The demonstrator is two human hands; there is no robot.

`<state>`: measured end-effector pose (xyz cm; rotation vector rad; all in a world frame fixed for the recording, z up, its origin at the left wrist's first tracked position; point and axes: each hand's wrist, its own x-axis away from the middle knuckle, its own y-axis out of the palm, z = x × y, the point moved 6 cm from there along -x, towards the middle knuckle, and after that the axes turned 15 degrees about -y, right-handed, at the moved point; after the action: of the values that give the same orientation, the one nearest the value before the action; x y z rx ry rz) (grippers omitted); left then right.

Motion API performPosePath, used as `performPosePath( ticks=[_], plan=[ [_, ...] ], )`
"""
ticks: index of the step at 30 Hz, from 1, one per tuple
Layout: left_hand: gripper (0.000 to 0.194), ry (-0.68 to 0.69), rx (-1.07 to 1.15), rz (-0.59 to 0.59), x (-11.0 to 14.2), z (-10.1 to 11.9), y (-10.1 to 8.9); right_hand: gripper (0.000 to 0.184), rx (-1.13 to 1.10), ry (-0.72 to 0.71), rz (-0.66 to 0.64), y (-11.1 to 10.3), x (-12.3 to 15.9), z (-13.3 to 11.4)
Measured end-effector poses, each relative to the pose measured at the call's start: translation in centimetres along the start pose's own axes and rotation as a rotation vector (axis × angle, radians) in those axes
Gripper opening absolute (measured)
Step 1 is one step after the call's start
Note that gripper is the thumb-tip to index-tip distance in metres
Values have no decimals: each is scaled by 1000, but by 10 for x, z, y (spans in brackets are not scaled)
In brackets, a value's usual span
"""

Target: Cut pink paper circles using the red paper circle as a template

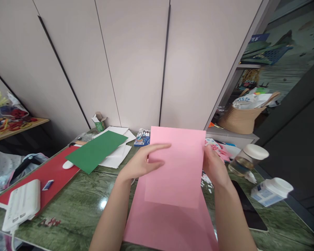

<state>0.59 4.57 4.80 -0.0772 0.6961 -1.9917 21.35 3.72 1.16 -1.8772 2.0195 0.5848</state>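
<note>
A pink paper sheet (178, 164) is folded over on itself above the green marble table (81, 205). My left hand (143, 162) pinches its left edge, fingers laid across the front of the upper flap. My right hand (214, 166) grips the right edge, with its fingers curled behind the paper. The lower part of the sheet rests on the table between my forearms.
A green sheet (96, 150) lies on white papers at the back left, beside a red sheet (49, 172) with a white power bank (21, 204). A marker box (142, 137) stands behind the pink paper. Two white-lidded jars (247, 159) (271, 191) and a dark phone (247, 209) sit at right.
</note>
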Motion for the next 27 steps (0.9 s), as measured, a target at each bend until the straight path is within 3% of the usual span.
performPosePath(
  ticks=[6,10,16,23,27],
  plan=[
    [51,46,-31,-141,3,4,10,45,241,-127,207,-13,4,-15],
    [44,30,-15,-113,1,2,9,46,324,-157,204,-15,4,-19],
    [39,24,-39,-110,0,1,10,50,234,-147,188,-14,1,-15],
    [44,24,-6,-201,4,4,15,44,432,-248,402,-19,7,-35],
    [45,28,-8,-251,5,4,18,42,467,-227,410,-17,8,-37]
  ],
)
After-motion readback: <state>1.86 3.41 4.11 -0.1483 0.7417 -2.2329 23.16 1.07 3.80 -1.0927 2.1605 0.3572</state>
